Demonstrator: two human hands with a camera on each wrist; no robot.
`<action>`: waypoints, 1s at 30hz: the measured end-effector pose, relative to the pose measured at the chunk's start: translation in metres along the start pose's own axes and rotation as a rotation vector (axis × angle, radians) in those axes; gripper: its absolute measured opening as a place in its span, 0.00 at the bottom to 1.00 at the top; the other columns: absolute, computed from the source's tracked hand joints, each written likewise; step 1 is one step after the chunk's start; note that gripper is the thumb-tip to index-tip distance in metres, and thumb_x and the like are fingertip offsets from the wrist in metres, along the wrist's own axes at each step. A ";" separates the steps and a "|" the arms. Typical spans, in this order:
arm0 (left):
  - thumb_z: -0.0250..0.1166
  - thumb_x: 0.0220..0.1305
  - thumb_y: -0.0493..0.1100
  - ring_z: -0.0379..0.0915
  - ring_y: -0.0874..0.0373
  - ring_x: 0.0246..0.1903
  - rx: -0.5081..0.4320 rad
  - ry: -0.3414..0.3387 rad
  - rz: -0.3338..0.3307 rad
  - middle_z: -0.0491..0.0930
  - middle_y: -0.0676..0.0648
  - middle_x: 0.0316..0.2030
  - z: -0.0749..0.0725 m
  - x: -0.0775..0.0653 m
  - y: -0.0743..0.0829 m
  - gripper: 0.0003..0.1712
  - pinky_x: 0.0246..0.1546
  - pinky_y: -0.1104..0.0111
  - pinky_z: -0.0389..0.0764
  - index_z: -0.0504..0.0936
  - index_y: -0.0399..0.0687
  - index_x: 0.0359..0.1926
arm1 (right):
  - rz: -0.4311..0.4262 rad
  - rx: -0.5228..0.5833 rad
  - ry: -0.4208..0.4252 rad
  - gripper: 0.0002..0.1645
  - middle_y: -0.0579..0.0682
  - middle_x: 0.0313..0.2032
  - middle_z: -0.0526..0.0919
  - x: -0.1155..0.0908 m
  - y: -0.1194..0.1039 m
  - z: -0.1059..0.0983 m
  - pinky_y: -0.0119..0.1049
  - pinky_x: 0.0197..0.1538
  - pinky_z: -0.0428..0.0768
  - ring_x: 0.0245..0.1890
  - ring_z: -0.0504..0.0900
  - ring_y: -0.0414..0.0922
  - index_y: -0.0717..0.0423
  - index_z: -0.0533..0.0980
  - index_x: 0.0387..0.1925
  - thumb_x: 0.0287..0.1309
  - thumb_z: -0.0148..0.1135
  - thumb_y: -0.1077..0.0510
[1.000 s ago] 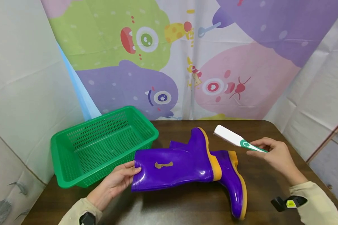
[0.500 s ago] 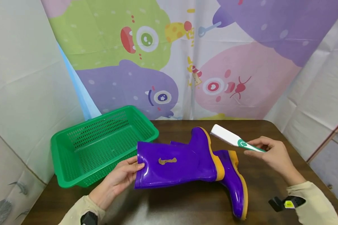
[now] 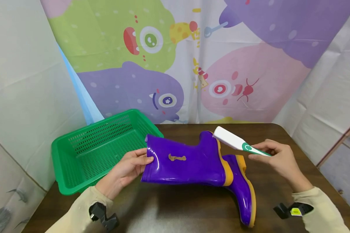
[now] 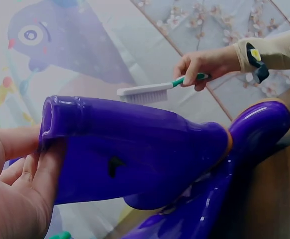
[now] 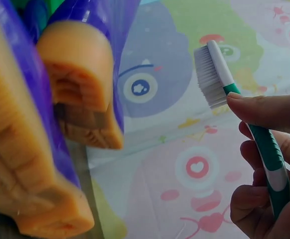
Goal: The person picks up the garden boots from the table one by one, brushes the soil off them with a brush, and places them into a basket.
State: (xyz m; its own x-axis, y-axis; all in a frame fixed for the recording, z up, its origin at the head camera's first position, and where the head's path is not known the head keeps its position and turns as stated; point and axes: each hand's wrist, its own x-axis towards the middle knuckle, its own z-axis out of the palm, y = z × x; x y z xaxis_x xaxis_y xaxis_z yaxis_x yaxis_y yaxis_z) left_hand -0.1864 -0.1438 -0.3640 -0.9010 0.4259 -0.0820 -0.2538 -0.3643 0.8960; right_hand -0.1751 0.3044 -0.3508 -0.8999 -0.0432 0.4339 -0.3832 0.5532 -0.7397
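My left hand (image 3: 131, 168) pinches the top rim of a purple rain boot (image 3: 189, 165) with a yellow sole, thumb on the outside. The shaft is raised and tilted, and a brown smear (image 3: 177, 157) marks its upward side. Its heel end overlaps a second purple boot (image 3: 241, 191), which lies on its side on the table. In my right hand (image 3: 280, 158) is a scrub brush (image 3: 230, 139) with a white head and green handle. White bristles (image 5: 208, 77) show in the right wrist view. In the head view the brush head overlaps the raised boot's toe.
A green perforated plastic basket (image 3: 105, 152) stands at the left on the dark wooden table (image 3: 192, 213), just behind my left hand. A cartoon-printed curtain (image 3: 189, 64) hangs behind the table, with pale sheets at both sides.
My left hand has lifted the boot's shaft upward and slightly right, tilting it more steeply. My right hand has brought the brush left and a little up, nearer the boot's toe.
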 end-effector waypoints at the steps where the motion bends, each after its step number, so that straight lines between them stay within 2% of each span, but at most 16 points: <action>1: 0.58 0.65 0.25 0.85 0.60 0.34 0.008 -0.002 0.002 0.87 0.47 0.38 0.001 0.002 0.002 0.15 0.39 0.69 0.84 0.81 0.39 0.50 | -0.006 0.011 0.003 0.14 0.41 0.24 0.81 0.000 -0.002 0.001 0.29 0.23 0.71 0.20 0.72 0.39 0.60 0.87 0.36 0.43 0.80 0.66; 6: 0.56 0.65 0.24 0.85 0.59 0.34 0.052 0.002 0.004 0.86 0.47 0.39 0.006 0.014 0.011 0.22 0.38 0.68 0.84 0.72 0.27 0.61 | -0.053 0.062 0.019 0.17 0.43 0.23 0.80 0.003 -0.007 0.006 0.28 0.21 0.71 0.20 0.72 0.38 0.62 0.87 0.37 0.41 0.79 0.70; 9: 0.55 0.66 0.25 0.85 0.59 0.35 0.075 0.005 -0.001 0.86 0.47 0.39 0.008 0.020 0.016 0.26 0.39 0.67 0.85 0.67 0.24 0.65 | -0.065 0.087 0.023 0.18 0.44 0.23 0.79 0.004 -0.008 0.009 0.27 0.21 0.71 0.20 0.71 0.38 0.64 0.86 0.38 0.40 0.78 0.73; 16: 0.55 0.67 0.25 0.86 0.57 0.35 0.099 -0.016 -0.011 0.86 0.46 0.40 0.009 0.031 0.026 0.28 0.38 0.67 0.85 0.63 0.21 0.67 | -0.103 0.174 -0.002 0.16 0.46 0.23 0.78 0.004 -0.016 0.015 0.29 0.21 0.69 0.20 0.70 0.39 0.67 0.85 0.38 0.42 0.75 0.76; 24: 0.54 0.68 0.25 0.86 0.56 0.36 0.076 -0.030 -0.036 0.86 0.46 0.40 0.006 0.043 0.031 0.30 0.38 0.67 0.85 0.59 0.22 0.69 | -0.250 0.353 -0.088 0.17 0.49 0.23 0.76 0.006 -0.022 0.022 0.30 0.20 0.67 0.21 0.70 0.39 0.72 0.83 0.38 0.43 0.69 0.82; 30: 0.52 0.68 0.25 0.86 0.56 0.34 0.101 -0.048 -0.048 0.86 0.46 0.39 0.007 0.048 0.036 0.30 0.37 0.67 0.85 0.58 0.21 0.70 | -0.277 0.388 -0.109 0.17 0.49 0.22 0.76 0.008 -0.028 0.031 0.31 0.19 0.66 0.20 0.69 0.40 0.74 0.83 0.39 0.43 0.70 0.81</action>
State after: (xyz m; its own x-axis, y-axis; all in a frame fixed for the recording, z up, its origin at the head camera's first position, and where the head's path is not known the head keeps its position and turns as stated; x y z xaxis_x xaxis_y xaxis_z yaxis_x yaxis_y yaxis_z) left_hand -0.2368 -0.1307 -0.3323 -0.8700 0.4813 -0.1068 -0.2573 -0.2585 0.9311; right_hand -0.1779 0.2628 -0.3426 -0.7618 -0.2428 0.6005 -0.6419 0.1584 -0.7503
